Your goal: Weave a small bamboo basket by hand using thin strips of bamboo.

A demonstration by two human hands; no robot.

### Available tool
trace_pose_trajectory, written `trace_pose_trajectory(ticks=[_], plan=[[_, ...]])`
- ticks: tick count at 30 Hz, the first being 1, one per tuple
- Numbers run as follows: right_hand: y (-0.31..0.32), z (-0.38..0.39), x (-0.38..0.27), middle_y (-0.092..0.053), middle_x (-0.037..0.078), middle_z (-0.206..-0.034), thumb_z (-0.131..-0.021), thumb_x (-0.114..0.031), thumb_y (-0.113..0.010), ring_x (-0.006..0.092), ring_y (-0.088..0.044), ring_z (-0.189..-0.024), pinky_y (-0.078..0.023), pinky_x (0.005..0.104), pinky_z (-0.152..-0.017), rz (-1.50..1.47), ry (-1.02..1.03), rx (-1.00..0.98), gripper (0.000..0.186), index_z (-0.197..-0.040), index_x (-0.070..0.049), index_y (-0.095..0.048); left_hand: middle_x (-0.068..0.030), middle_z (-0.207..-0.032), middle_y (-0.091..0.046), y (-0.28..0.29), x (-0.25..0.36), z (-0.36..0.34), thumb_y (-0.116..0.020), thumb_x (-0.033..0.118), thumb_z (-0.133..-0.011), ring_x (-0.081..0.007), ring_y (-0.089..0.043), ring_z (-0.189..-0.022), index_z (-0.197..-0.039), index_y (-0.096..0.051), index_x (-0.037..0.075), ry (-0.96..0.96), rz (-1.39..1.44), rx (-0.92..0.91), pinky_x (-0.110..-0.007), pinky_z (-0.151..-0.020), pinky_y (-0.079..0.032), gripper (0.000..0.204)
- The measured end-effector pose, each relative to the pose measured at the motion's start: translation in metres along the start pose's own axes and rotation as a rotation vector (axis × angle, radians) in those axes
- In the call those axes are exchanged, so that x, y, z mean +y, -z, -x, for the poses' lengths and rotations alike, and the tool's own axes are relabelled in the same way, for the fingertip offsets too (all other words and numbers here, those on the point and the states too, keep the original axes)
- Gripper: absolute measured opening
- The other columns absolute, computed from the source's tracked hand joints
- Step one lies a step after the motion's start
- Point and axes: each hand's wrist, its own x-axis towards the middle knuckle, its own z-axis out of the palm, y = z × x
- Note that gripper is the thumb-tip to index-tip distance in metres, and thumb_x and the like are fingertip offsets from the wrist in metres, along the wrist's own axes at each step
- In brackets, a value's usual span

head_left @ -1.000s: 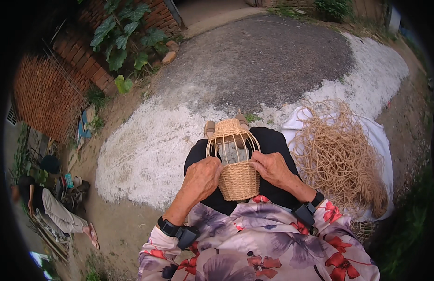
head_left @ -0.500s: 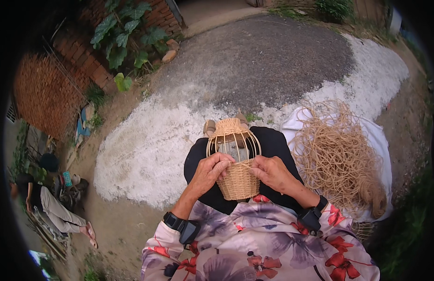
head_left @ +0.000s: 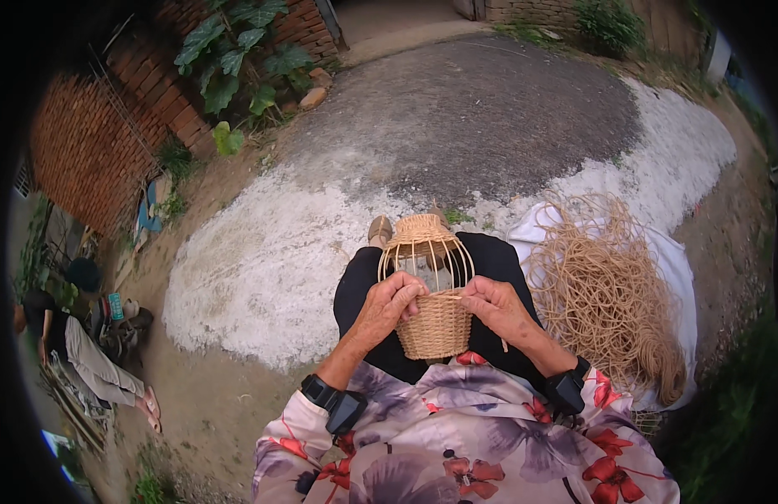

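Observation:
A tan woven basket (head_left: 435, 329) rests on my lap between my dark-trousered thighs. Its lower part is tightly woven, bare curved ribs show in the middle, and a woven collar (head_left: 419, 227) closes the far end. At the left of the weaving edge, my left hand (head_left: 390, 304) is closed, thumb and fingers pinched at the strand there. My right hand (head_left: 493, 307) pinches the weaving strand (head_left: 446, 294) on the right side of the same edge. A short strand end pokes out below the right hand.
A heap of loose tan cord (head_left: 599, 286) lies on a white cloth (head_left: 678, 277) to my right. Pale and dark patches of ground spread ahead. At far left a person (head_left: 95, 361) sits beside bundled sticks. A leafy plant (head_left: 233, 63) grows by a brick wall (head_left: 86, 160).
My right hand has shifted slightly right and away from the basket wall, with a strand now showing between the hands. The view has tilted a little.

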Motion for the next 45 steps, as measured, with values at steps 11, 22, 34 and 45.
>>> trace_pose_trajectory(ticks=[11,22,34,45], plan=[[0.000,-0.008,-0.014,-0.054,-0.006,-0.068,-0.090,-0.016,-0.065,0.0015,-0.045,-0.063,-0.037,0.0224,-0.053,-0.072,-0.145,-0.082,0.016,-0.083,-0.002,-0.062,-0.0054,-0.080,-0.062,-0.017,0.014,0.006,-0.067,0.008,-0.086,-0.0132,-0.062,-0.071,-0.097,-0.061,-0.001,-0.096,-0.343,0.082,-0.028,-0.063,-0.050,0.016],[-0.008,-0.028,-0.023,-0.056,0.008,-0.079,-0.087,-0.004,-0.058,0.0201,-0.059,-0.071,-0.047,0.0353,-0.064,0.293,0.349,0.034,0.015,-0.101,-0.001,-0.062,-0.0115,-0.084,-0.064,-0.017,0.011,0.001,-0.067,0.004,-0.082,-0.0265,-0.065,-0.073,-0.094,-0.065,0.001,-0.396,-0.473,0.108,-0.033,-0.065,-0.051,0.013],[-0.010,-0.032,-0.012,-0.055,0.010,-0.080,-0.079,-0.004,-0.064,0.0291,-0.060,-0.075,-0.049,0.0391,-0.065,0.629,0.668,0.091,0.013,-0.091,-0.004,-0.065,-0.0051,-0.073,-0.063,-0.011,0.008,-0.007,-0.067,0.008,-0.084,-0.0111,-0.061,-0.064,-0.090,-0.063,0.001,-0.191,-0.260,0.038,-0.027,-0.057,-0.047,0.010],[-0.039,-0.030,0.009,-0.056,-0.002,-0.065,-0.081,-0.004,-0.064,0.0033,-0.047,-0.056,-0.039,0.0224,-0.050,-0.134,-0.037,0.235,0.011,-0.073,-0.003,-0.057,-0.0060,-0.067,-0.059,-0.005,0.002,-0.015,-0.062,0.017,-0.091,-0.0134,-0.059,-0.059,-0.093,-0.052,0.004,-0.258,-0.361,-0.006,-0.030,-0.055,-0.047,0.017]])
